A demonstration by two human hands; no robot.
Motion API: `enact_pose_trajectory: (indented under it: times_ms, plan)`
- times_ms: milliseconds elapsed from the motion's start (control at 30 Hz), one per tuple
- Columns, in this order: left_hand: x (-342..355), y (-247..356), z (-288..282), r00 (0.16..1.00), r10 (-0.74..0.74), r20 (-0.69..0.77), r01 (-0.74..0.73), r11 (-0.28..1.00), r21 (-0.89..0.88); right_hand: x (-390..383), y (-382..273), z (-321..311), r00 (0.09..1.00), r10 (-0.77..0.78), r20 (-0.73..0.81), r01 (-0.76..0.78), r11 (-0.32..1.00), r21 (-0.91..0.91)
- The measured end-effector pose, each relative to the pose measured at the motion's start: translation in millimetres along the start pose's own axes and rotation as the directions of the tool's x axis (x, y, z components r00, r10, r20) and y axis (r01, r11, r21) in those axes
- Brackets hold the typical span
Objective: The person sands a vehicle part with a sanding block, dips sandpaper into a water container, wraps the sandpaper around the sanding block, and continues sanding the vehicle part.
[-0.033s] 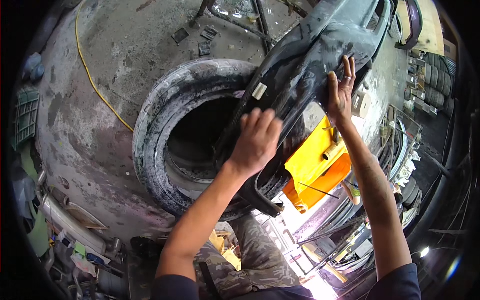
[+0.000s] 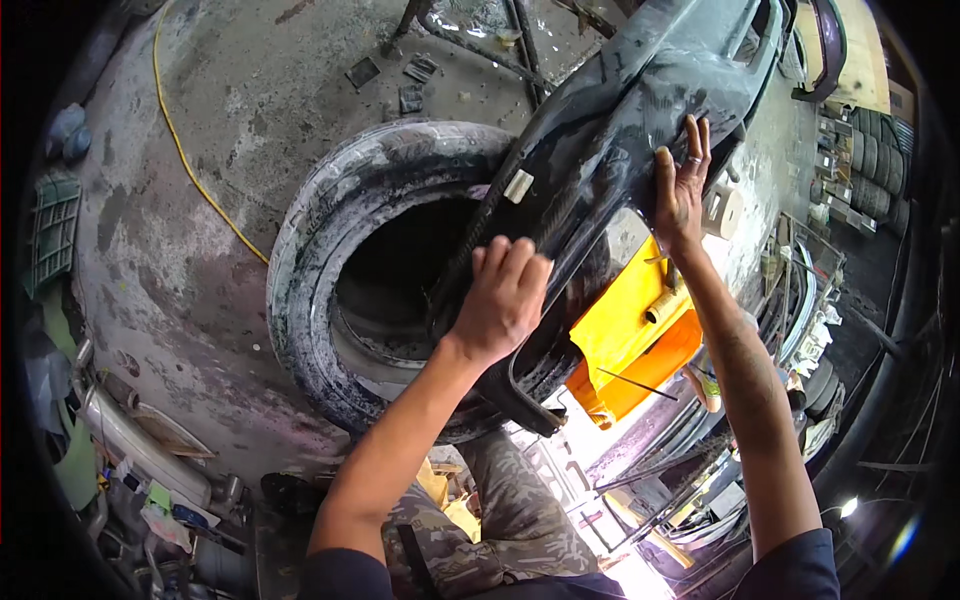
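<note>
A long dark car bumper (image 2: 610, 130), scuffed with grey dust, slants across the middle with its near end over a large worn tyre (image 2: 303, 275). My left hand (image 2: 503, 303) is closed, its curled fingers pressed against the near part of the bumper; whatever lies beneath them is hidden. Farther up, on the bumper's right side, my right hand (image 2: 682, 195) lies with fingers stretched out along the surface. A small pale block (image 2: 518, 186) sits on the bumper just beyond my left hand.
Yellow-orange sheeting (image 2: 630, 340) lies right of the bumper, beside a cluttered heap of pipes and rods. A yellow hose (image 2: 195, 175) crosses the concrete floor at left. Metal stand legs (image 2: 480, 48) are at the back. A silver muffler (image 2: 140, 445) lies lower left.
My left hand has slid slightly toward me along the bumper. My right hand and the pale block keep their places.
</note>
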State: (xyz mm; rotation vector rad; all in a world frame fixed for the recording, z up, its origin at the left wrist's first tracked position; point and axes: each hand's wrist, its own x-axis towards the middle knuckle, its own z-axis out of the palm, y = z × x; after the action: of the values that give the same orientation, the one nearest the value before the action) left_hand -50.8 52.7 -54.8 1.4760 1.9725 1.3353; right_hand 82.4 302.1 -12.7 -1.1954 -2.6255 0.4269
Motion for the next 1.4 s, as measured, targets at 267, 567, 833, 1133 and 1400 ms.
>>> enact_pose_trajectory:
  times_ms: [267, 567, 833, 1133, 1400]
  plan:
    - [65.5, -5.1, 13.8, 0.992, 0.044, -0.114, -0.041, 0.999, 0.028, 3.4, -10.1, 7.5, 1.000, -0.020, -0.017, 0.021, 0.998, 0.051]
    - [77.6, -7.2, 12.9, 0.999, 0.022, -0.037, -0.021, 0.999, 0.035, 6.0, -10.7, 9.2, 0.999, -0.016, -0.029, 0.017, 0.999, 0.042]
    - [66.1, -1.9, 18.2, 0.992, 0.082, -0.095, -0.075, 0.994, 0.075, 4.9, 7.6, 7.3, 0.998, -0.053, -0.044, 0.051, 0.998, -0.039]
    - [25.8, 1.5, 19.7, 0.998, -0.006, -0.066, 0.007, 1.000, 0.017, 3.2, 2.3, 1.1, 1.000, -0.006, -0.020, 0.006, 1.000, 0.029]
    - [46.6, -21.8, -16.2, 0.831, -0.488, -0.267, 0.314, 0.808, -0.499, 4.1, -2.3, 2.3, 1.000, 0.002, -0.016, -0.001, 0.999, 0.052]
